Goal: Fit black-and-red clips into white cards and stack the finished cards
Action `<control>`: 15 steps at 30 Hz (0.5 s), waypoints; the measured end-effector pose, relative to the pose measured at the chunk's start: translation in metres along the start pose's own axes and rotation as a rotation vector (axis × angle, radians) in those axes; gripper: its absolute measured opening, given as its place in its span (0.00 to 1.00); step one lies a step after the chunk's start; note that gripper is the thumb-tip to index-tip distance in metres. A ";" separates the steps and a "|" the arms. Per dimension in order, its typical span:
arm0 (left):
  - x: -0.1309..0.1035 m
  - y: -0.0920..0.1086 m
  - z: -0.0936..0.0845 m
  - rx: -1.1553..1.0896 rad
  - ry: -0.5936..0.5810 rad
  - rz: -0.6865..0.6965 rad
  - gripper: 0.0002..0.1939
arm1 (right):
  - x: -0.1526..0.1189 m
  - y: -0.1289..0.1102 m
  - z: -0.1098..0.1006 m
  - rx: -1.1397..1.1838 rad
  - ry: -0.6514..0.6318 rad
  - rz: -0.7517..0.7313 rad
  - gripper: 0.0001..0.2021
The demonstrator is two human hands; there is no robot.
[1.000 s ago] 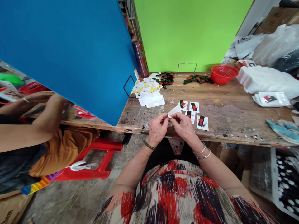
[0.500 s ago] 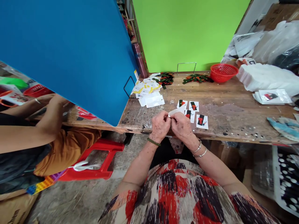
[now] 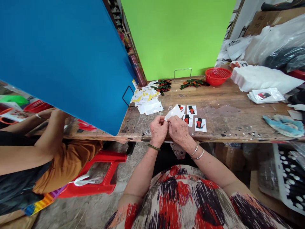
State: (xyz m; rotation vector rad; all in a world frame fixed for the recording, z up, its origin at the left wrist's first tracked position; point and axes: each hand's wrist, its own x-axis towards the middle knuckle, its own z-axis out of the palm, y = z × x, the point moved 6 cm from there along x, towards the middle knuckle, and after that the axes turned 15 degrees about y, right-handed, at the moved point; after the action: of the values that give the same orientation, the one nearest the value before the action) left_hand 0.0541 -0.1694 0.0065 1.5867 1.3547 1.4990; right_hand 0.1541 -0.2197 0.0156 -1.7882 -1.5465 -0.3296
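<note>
At the far left a co-worker's arm (image 3: 49,136) runs up to the blue panel (image 3: 64,63), which hides most of that person's handwork. Just right of the panel lies a loose pile of white and yellow papers (image 3: 145,95), with plain white ones at its near edge; how many are there cannot be told. The left hand (image 3: 158,129) comes next, its thumb and forefinger pinching the lower corner of a white card (image 3: 174,111) held just above the near edge of the table (image 3: 238,127). The right hand (image 3: 178,131) meets it there, seemingly gripping the same corner, though its curled fingers cover the contact and whatever they may hold. The white card shows its plain side, so whether anything is fixed to it cannot be seen; it partly covers one of four cards (image 3: 200,125) bearing dark and red pieces. Those four look finished, while two heaps of green-and-red pieces, a left heap (image 3: 164,85) and a right heap (image 3: 194,83), suggest plenty left to do. Farther right stand a red basket (image 3: 218,76), its contents unclear, and a stack of packets (image 3: 266,95), only the top one readable
</note>
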 end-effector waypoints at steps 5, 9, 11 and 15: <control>0.000 0.011 -0.004 0.244 -0.011 0.175 0.04 | -0.006 0.002 0.005 0.009 0.039 -0.026 0.10; 0.004 0.011 -0.008 0.325 0.039 0.236 0.05 | -0.008 0.005 0.003 0.036 0.122 -0.034 0.10; 0.004 0.011 -0.008 0.306 0.040 0.215 0.04 | -0.008 0.007 0.000 0.076 0.161 -0.020 0.09; -0.007 0.026 -0.002 0.279 -0.040 0.230 0.04 | -0.001 0.013 -0.006 0.206 0.203 0.025 0.11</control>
State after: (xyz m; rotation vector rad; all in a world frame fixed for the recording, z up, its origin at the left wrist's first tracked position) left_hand 0.0600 -0.1846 0.0278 1.9943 1.4488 1.4462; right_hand 0.1675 -0.2243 0.0143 -1.5630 -1.3631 -0.3177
